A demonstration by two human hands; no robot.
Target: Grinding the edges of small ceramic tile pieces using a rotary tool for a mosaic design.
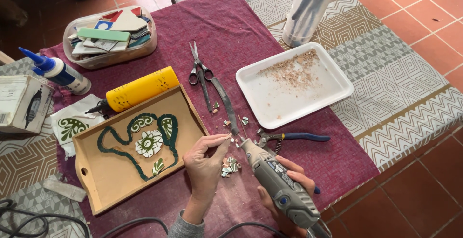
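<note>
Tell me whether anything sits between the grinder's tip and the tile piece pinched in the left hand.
Nothing visible does. The right hand holds the grey rotary tool, and its tip comes right up to the small tile piece held in the left hand.

Right hand (284, 180) grips grey rotary tool (279, 182); left hand (205, 163) pinches tile chip (228, 135).

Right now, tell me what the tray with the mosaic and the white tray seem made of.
Mosaic tray: apparently unfinished wood or fibreboard, matte tan, with a cut handle hole. White tray: probably foam or thin plastic, judging by its smooth, rounded moulded rim.
</note>
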